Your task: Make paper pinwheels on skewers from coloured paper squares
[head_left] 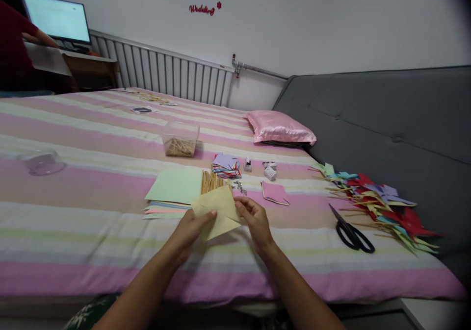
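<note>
Both hands hold a folded pale yellow paper sheet [219, 208] just above the striped bed. My left hand [192, 229] pinches its lower left edge with the thumb on top. My right hand [254, 218] grips the right edge, fingers curled. Right behind the paper lie a bundle of wooden sticks [211, 180], a stack of coloured paper sheets [172, 192] with a light green one on top, and some small metal pins [241, 187].
Black scissors [353, 235] and a heap of finished paper pinwheels [382, 207] lie to the right. A pile of small coloured squares [225, 165], a pink folded piece [275, 193], a clear box of sticks [180, 139] and a pink pillow [279, 127] sit farther back. Another person sits at a monitor [57, 18] far left.
</note>
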Demonstrator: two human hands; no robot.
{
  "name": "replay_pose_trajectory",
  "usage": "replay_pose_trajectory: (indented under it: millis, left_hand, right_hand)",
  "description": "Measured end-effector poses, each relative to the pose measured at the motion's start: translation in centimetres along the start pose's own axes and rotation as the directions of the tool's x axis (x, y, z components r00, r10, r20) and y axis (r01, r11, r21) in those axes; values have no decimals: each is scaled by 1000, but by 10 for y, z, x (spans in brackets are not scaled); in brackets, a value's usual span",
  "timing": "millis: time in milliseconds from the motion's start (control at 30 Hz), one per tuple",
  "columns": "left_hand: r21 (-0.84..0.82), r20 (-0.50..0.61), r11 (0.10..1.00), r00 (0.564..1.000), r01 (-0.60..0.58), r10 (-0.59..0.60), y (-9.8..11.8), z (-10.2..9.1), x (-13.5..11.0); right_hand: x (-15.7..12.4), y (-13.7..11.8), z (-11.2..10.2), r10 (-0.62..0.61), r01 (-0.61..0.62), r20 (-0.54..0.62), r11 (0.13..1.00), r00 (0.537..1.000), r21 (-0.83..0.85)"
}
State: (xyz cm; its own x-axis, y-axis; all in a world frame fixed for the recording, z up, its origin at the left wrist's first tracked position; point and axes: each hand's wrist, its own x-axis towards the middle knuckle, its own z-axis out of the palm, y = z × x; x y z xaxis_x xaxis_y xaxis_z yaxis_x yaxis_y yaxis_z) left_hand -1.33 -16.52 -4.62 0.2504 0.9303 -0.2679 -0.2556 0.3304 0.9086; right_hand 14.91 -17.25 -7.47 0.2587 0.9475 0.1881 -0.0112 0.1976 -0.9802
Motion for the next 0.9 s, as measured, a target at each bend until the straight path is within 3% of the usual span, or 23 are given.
replay_pose_trajectory:
  millis: [167, 300, 433, 600, 667, 767, 900]
  left_hand:
    - [98, 146, 995, 989, -23, 9, -7, 1, 3]
    - [198, 34, 978, 998, -61, 55, -8, -5, 10]
    - [89, -96, 995, 994, -50, 59, -10, -9, 16]
    - [-132, -16, 975, 983, 181, -185, -4, -3, 15]
    - [-219, 48, 950, 974, 225, -220, 2, -1, 11]
    - [-292, 72, 941, 985, 168, -154, 11, 1, 6]
    - [-227, 140, 972, 990, 66, -34, 11, -1, 3]
  right_hand:
    - [3, 1, -6, 36, -38, 73, 999, 997, 23]
    - [12, 0, -20, -43, 42, -39, 999, 998, -27]
    - [17, -3, -30, -151, 147, -77, 987, 986, -62]
    - [10, -8, -29, -206, 207, 45, 978, 977, -22]
    - [8, -8, -27, -209, 209, 135, 978, 968, 17]
    - [6, -8, -27, -219, 212, 254, 976, 942, 53]
    - [4, -7, -26, -246, 253, 260, 968, 934, 8]
